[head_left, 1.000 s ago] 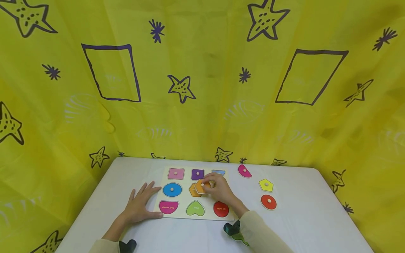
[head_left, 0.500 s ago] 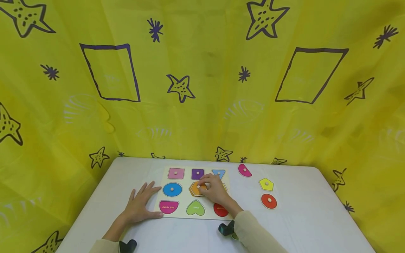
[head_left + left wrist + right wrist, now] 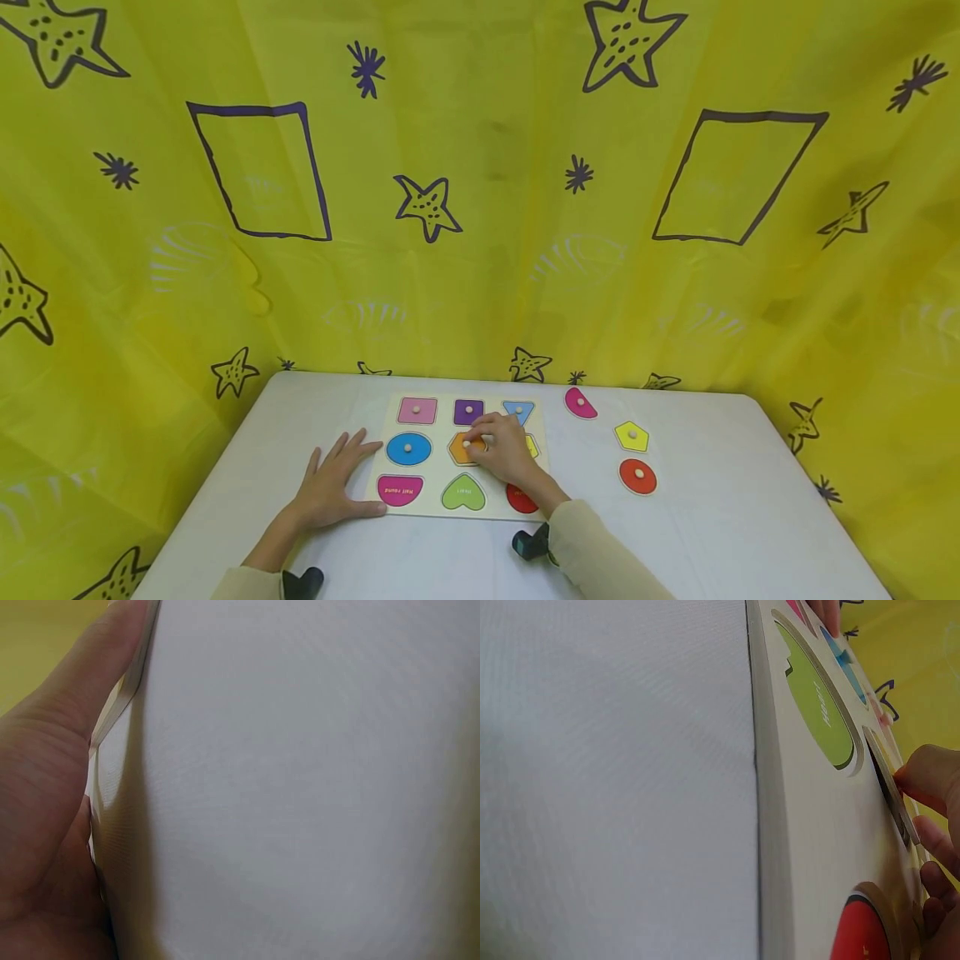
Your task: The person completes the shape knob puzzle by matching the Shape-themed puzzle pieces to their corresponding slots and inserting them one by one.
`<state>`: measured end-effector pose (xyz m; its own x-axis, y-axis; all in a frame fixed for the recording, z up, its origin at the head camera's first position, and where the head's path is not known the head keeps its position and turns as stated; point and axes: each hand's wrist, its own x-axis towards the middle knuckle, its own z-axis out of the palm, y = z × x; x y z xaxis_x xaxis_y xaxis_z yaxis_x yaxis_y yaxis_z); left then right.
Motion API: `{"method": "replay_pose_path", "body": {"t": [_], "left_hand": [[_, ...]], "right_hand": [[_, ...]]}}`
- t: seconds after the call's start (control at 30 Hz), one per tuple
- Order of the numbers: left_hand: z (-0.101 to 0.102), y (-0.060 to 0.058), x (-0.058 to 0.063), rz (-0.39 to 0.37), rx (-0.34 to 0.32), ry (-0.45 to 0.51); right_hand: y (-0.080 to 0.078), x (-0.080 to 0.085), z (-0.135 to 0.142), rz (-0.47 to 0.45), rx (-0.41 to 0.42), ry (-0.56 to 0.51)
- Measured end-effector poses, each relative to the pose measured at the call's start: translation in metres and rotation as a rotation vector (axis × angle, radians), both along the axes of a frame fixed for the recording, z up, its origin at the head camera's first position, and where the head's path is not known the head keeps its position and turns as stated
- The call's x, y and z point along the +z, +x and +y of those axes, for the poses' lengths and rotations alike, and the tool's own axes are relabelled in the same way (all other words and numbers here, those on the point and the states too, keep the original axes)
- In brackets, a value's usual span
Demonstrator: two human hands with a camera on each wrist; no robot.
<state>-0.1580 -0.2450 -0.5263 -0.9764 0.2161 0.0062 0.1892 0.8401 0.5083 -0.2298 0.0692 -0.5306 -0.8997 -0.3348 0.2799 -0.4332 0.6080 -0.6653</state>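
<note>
A pale puzzle board lies on the white table. My right hand pinches the knob of an orange hexagon puzzle piece over the board's middle recess. The right wrist view shows this hexagon piece slightly tilted, with a dark gap under its edge. Left of the board, my left hand has its fingers spread, thumb and a fingertip touching the board's edge. Blue oval, pink rectangle, purple square and light-blue triangle pieces sit in the board. My right hand partly covers the right-hand shapes.
Right of the board lie a magenta half-round piece, a yellow pentagon piece and a red circle piece. Printed recesses on the near row include a half round and a heart. A yellow curtain stands behind the table.
My right hand has moved left and brought the orange hexagon piece from beside the middle recess to over it, lower down. My left hand has stayed at the board's edge.
</note>
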Motion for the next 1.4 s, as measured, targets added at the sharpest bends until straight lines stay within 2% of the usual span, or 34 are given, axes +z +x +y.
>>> {"method": "replay_pose_path", "body": {"t": [0.23,0.43,0.6,0.77,0.97,1.17,1.4], "left_hand": [[-0.001,0.000,-0.005,0.065,-0.014,0.026],[-0.001,-0.001,-0.002,0.028,-0.004,0.016],[-0.002,-0.001,-0.004,0.054,-0.008,0.020],[-0.002,-0.002,-0.005,0.035,0.003,0.010],[0.000,-0.001,0.004,-0.002,0.001,-0.009],[0.001,0.000,0.001,0.023,-0.007,0.014],[0.001,0.002,0.000,0.064,-0.017,0.039]], "right_hand": [[0.000,-0.001,-0.003,0.016,-0.024,0.024],[0.001,0.002,-0.004,0.005,-0.034,0.028],[0.001,0.003,-0.004,0.011,-0.036,0.031],[0.000,0.002,-0.004,0.023,-0.037,0.030],[0.000,0.002,-0.003,0.023,-0.039,0.029],[-0.002,0.006,0.002,-0.018,0.023,0.077],[-0.004,0.022,0.015,-0.124,0.112,0.086]]}}
